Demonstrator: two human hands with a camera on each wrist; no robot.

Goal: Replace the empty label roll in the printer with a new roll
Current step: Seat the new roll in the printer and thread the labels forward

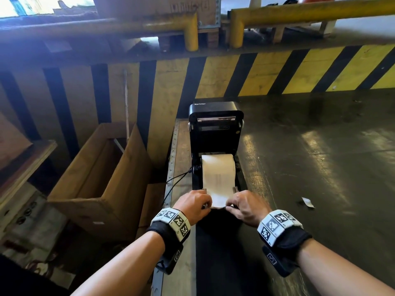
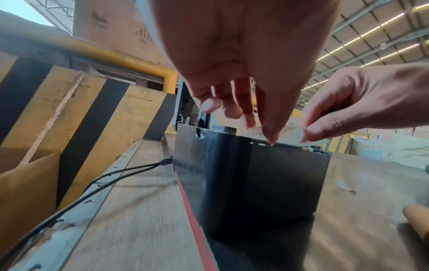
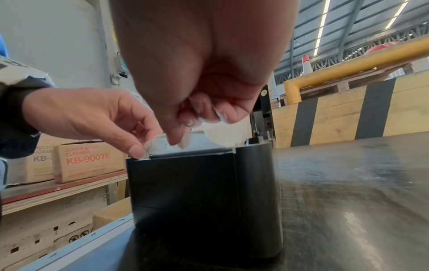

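A black label printer [image 1: 215, 133] stands on the table with its lid raised. A new white label roll [image 1: 218, 167] lies in its bay, and its paper strip [image 1: 219, 197] runs forward over the front edge. My left hand [image 1: 207, 205] pinches the strip's front left corner. My right hand [image 1: 229, 207] pinches the right corner. From the left wrist view, my left hand [image 2: 260, 128] is above the printer's front wall [image 2: 232, 174]. From the right wrist view, my right hand [image 3: 178, 141] holds the paper [image 3: 160, 144]. A brown cardboard tube [image 2: 417, 220] lies on the table to the printer's right.
An open cardboard box [image 1: 96, 178] stands left of the table. Black cables [image 1: 177, 180] leave the printer's left side. A yellow-and-black striped wall [image 1: 277, 71] rises behind. A paper scrap [image 1: 307, 202] lies on the dark tabletop [image 1: 320, 167]. Cartons [image 3: 88, 159] sit on a shelf.
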